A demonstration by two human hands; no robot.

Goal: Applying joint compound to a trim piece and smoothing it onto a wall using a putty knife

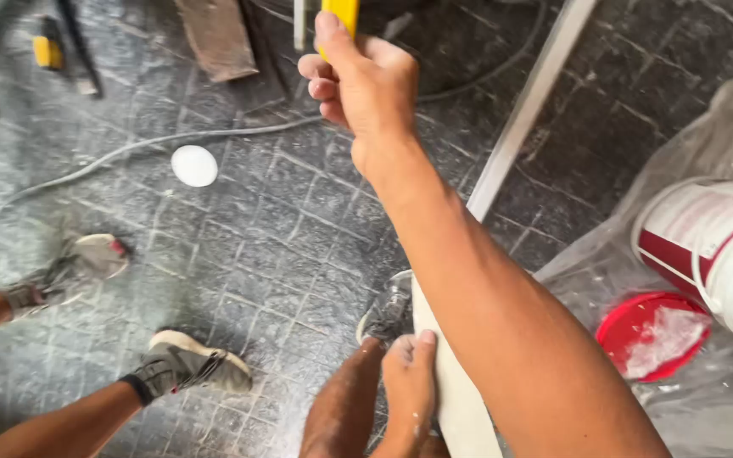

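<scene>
Hands gripping: right hand (365,80) around yellow tool (339,15), left hand (409,382) pinching white strip's (456,399) edge above tiled floor (282,229).

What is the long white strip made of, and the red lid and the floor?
The long white strip looks like smooth plaster or painted moulding; its surface is matt and chalky, so I can't be sure. The red lid looks like glossy plastic, smeared with white paste. The floor looks like rough grey stone tiles with dusty joints.
</scene>
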